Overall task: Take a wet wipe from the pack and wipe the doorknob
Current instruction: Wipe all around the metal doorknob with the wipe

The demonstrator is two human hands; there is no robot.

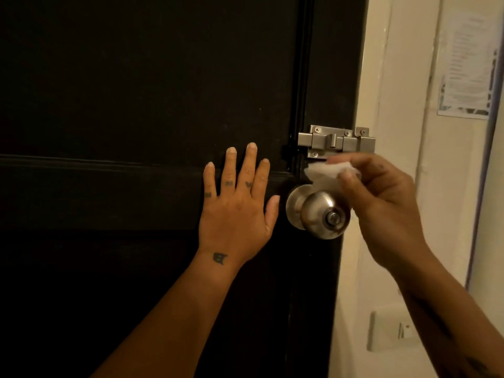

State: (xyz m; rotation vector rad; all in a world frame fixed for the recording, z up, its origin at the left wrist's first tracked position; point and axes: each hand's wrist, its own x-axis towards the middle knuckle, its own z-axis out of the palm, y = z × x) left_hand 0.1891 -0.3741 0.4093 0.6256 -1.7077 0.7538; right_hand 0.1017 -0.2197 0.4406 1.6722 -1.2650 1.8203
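A round steel doorknob (319, 212) sticks out of a black door (136, 91) near its right edge. My right hand (381, 205) holds a folded white wet wipe (324, 171) between thumb and fingers, just above and to the right of the knob. Whether the wipe touches the knob I cannot tell. My left hand (237, 203) lies flat on the door with fingers spread, its thumb close to the knob's left side. The wipe pack is not in view.
A steel slide bolt (335, 141) is mounted just above the knob, bridging the door and the cream door frame (381, 77). A printed paper notice (469, 66) hangs on the wall at upper right. A wall switch plate (390, 331) sits low on the right.
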